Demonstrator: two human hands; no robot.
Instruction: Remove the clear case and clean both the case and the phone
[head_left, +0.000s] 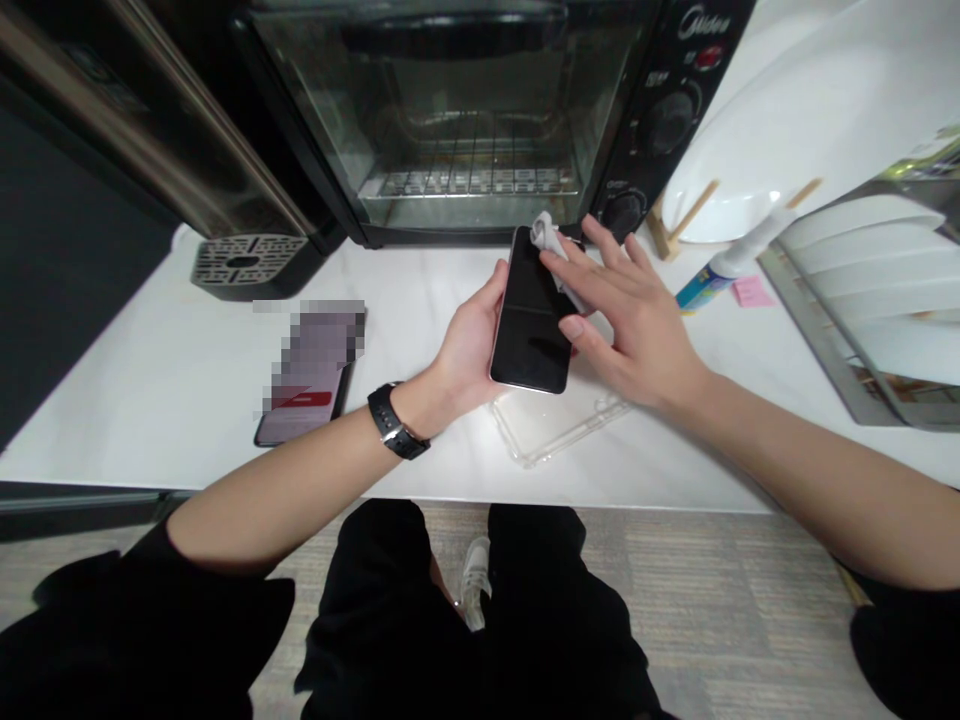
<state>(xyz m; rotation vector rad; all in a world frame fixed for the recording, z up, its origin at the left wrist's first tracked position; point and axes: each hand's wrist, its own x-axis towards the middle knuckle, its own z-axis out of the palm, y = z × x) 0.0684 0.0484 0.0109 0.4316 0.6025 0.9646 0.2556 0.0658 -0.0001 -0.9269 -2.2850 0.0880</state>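
A smartphone [531, 340] with a dark screen facing up is gripped along its left edge by my left hand [474, 345], above the white counter. My right hand [626, 315] lies over the phone's upper right part, fingers pressing a crumpled light grey cloth [546, 235] against the screen. Part of the cloth is hidden under those fingers. Below the phone, a clear phone case [540, 440] rests on the counter, partly covered by my hands and the phone.
A second phone [311, 380], its screen lit and blurred, lies left. Behind stand a toaster oven [480, 215] and a machine with a drip tray [247, 262]. At right are a white and blue tube [709, 285], a pink note [752, 291] and a rack of white plates [870, 270].
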